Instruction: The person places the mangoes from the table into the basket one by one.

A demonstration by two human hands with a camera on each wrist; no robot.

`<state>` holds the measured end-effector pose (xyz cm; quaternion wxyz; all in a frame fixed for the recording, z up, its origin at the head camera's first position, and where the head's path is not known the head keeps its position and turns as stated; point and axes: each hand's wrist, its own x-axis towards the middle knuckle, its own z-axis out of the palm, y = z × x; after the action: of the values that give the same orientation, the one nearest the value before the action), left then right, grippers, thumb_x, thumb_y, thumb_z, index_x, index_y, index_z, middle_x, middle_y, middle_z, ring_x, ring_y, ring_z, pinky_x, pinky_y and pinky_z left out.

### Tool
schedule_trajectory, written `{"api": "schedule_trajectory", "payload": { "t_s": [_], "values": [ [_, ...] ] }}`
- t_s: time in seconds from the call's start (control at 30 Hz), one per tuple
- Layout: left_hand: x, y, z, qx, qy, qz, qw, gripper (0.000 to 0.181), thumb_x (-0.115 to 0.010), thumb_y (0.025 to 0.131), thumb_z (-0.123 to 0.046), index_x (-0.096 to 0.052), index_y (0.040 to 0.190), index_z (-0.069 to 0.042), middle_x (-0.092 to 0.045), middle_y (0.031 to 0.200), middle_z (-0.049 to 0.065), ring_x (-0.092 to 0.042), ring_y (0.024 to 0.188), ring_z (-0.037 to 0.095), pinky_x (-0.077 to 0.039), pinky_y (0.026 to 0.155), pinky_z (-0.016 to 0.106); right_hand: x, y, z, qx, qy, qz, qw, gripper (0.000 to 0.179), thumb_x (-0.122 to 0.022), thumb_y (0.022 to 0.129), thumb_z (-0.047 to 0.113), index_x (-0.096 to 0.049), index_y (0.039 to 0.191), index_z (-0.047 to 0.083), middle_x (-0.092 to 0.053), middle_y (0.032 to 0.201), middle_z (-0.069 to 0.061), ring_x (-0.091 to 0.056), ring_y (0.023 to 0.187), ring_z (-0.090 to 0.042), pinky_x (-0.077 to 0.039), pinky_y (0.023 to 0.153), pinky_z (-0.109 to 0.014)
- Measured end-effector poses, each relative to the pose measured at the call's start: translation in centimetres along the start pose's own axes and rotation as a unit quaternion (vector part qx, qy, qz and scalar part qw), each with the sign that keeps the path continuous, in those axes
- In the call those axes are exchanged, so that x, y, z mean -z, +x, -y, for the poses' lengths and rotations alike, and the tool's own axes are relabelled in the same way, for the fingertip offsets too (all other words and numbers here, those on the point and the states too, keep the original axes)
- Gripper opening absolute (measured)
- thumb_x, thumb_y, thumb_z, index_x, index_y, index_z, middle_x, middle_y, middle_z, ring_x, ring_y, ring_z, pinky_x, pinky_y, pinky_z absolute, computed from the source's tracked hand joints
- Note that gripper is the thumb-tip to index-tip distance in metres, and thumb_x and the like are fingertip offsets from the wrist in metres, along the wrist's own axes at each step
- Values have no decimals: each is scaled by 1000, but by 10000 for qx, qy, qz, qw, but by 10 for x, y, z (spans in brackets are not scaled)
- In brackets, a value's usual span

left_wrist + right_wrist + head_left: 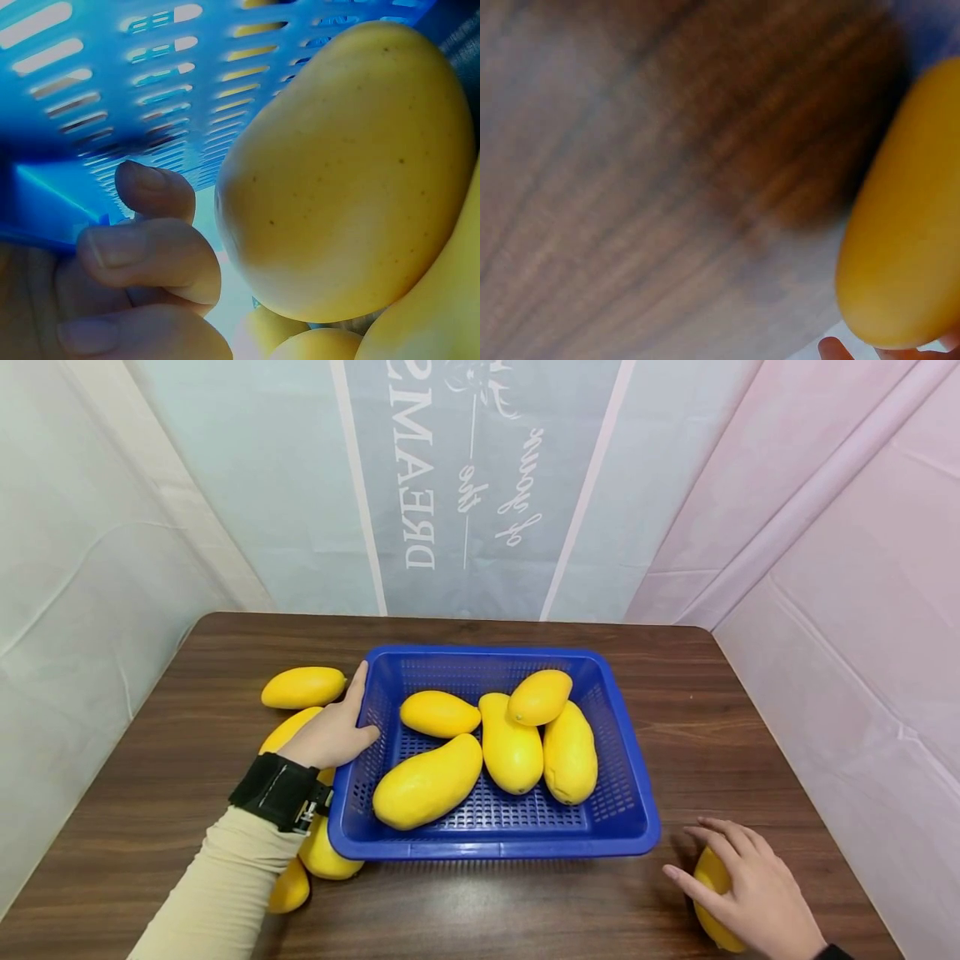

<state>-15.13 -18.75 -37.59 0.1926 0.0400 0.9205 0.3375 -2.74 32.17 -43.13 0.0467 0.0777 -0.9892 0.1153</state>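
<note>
A blue plastic basket [495,847] stands mid-table with several yellow mangoes inside, one small mango [540,697] lying on top of others. My left hand [333,731] grips the basket's left rim; in the left wrist view its fingers [150,251] curl below the rim, close to a mango [352,172] outside the basket wall. At the lower right, my right hand [757,885] is over another mango [712,893], thumb and fingers spread apart. The right wrist view shows this mango [907,225] large, with fingertips [832,349] near its lower end.
Several loose mangoes lie left of the basket, among them one mango [303,687] at the back and one [288,889] partly behind the left sleeve [217,885]. The brown wooden table [480,910] meets a printed curtain [480,485] at the back and pale sheets at both sides.
</note>
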Motion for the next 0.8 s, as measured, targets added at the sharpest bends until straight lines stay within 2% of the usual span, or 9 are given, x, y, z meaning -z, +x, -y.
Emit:
{"api": "schedule_trajectory", "payload": {
  "t_s": [0.13, 0.3, 0.53, 0.7, 0.8],
  "values": [
    [0, 0, 0, 9, -36, 4, 10000, 97, -50, 96, -18, 28, 154, -21, -55, 63, 7, -55, 42, 21, -50, 47, 33, -3, -5, -1, -210, 44, 185, 9996, 61, -75, 78, 57, -69, 115, 9, -60, 125, -18, -49, 116, -46, -41, 84, -73],
    [0, 0, 0, -25, -52, -2, 10000, 97, -50, 96, -18, 28, 154, -22, -55, 63, 8, -56, 43, 21, -50, 48, 33, -5, -10, -2, -609, 68, 440, 9971, 72, -71, 80, 61, -61, 126, 7, -49, 135, -25, -43, 119, -52, -37, 85, -77],
    [0, 1, 1, -75, -114, -8, 9999, 97, -50, 97, -18, 28, 154, -22, -56, 64, 8, -57, 44, 21, -52, 49, 34, -8, -13, -1, -1189, -50, 733, 9902, 90, -64, 82, 69, -43, 141, 5, -34, 141, -31, -41, 114, -58, -42, 76, -78],
    [0, 0, 1, -62, -132, -10, 9999, 97, -50, 97, -18, 28, 154, -22, -56, 64, 8, -58, 43, 21, -53, 49, 35, -12, -15, -1, -1401, 43, 596, 9883, 97, -65, 82, 66, -35, 145, 0, -30, 140, -32, -40, 112, -57, -41, 76, -78],
    [0, 0, 2, -57, -135, 0, 9999, 97, -50, 97, -18, 29, 154, -22, -55, 63, 8, -57, 43, 21, -52, 49, 35, -15, -15, -4, -1396, 120, 483, 9890, 104, -67, 82, 63, -27, 148, -8, -31, 137, -35, -39, 113, -56, -39, 84, -76]
  ]
}}
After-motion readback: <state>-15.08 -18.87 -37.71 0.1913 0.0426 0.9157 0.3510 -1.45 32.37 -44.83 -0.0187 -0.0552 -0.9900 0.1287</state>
